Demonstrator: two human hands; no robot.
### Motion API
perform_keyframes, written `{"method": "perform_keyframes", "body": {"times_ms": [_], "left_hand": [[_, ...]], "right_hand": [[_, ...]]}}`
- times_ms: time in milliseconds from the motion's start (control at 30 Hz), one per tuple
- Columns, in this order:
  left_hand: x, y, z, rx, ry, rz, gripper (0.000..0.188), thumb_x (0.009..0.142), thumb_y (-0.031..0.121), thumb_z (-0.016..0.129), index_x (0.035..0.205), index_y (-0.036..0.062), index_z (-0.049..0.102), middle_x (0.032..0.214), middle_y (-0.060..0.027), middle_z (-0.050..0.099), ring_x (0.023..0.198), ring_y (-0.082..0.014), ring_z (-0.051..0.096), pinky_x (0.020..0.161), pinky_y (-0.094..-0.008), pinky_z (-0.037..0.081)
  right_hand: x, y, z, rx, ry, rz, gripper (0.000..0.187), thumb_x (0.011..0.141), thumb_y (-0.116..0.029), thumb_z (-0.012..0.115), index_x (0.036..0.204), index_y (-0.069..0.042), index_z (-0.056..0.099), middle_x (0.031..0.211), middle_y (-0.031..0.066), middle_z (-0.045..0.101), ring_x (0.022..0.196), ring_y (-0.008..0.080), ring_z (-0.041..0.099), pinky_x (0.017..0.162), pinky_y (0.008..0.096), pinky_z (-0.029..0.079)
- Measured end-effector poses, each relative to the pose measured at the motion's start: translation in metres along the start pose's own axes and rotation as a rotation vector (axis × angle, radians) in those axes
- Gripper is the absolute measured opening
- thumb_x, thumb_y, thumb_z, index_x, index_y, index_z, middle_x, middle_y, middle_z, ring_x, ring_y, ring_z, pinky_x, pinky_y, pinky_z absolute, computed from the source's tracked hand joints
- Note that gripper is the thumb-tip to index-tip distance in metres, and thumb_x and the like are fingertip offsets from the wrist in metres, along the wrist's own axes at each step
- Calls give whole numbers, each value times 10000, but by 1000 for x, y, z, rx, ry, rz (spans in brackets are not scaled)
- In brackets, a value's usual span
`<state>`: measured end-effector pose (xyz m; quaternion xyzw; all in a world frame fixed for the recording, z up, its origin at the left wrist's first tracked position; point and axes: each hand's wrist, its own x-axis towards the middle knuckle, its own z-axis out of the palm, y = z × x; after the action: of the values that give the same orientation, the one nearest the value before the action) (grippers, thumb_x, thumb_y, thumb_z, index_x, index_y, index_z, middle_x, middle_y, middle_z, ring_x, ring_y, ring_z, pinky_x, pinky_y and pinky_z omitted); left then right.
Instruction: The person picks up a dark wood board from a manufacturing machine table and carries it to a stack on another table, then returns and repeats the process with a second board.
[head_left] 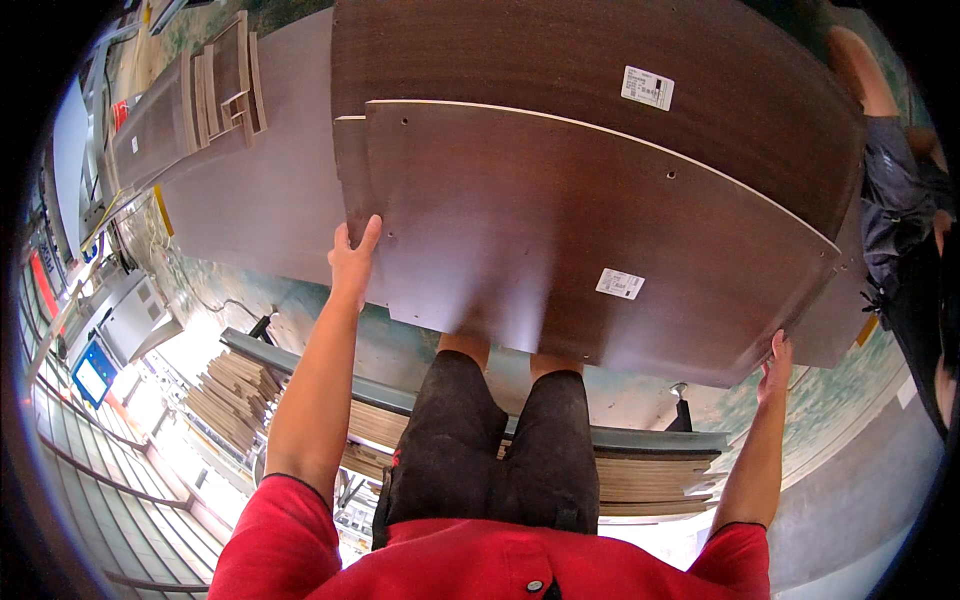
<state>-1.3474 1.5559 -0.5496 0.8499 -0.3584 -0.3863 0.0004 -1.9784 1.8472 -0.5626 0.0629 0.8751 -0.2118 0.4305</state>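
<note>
A dark brown wood-look panel (520, 240) with small drilled holes and a white label (620, 284) lies at a slant in front of my body, overlapping other panels. My left hand (352, 268) grips its left edge, thumb and finger at the rim. At the near right corner my right hand (775, 368) is closed round the edge, its fingers partly hidden. Behind it is a larger brown panel (560, 60) with its own white label (648, 88). Another panel's edge (352, 160) shows at the left, under the held one.
A co-worker (895, 190) stands close at the right. Stacked panels (200, 100) rest on a long brown board (260, 180) at the left. Behind me are a grey rail (650, 438), piled boards (650, 482) and a machine with a blue screen (94, 372).
</note>
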Motion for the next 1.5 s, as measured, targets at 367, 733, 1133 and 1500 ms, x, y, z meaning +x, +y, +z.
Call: {"method": "perform_keyframes", "body": {"times_ms": [367,733,1133,1500], "left_hand": [[-31,-38,-9,41,38,104,624,753,458,658,1168,19,505,1085,-202,545,998,-291,520,877,-371,399],[-59,-98,-20,133,-7,-27,615,775,441,640,1200,31,468,1140,-208,486,1067,-309,442,922,-391,355],[-46,-104,-7,164,-38,-68,635,758,471,637,1196,40,479,1165,-220,463,1082,-320,402,930,-398,340],[-30,-91,9,317,41,40,595,758,502,631,1087,11,564,1100,-188,432,1070,-313,394,933,-382,327]], "right_hand": [[-27,31,1,355,-61,-135,532,839,-326,611,1247,-63,395,1205,57,467,1077,228,440,917,350,339],[-59,53,7,371,69,-65,540,801,-318,652,1228,-69,434,1142,49,507,1030,232,460,887,362,356],[-55,82,16,354,72,-3,631,789,-351,656,1273,-55,381,1226,91,462,1117,279,420,942,419,328],[-29,92,33,346,23,31,605,818,-351,616,1278,-48,366,1252,101,446,1137,292,415,967,418,306]]}}
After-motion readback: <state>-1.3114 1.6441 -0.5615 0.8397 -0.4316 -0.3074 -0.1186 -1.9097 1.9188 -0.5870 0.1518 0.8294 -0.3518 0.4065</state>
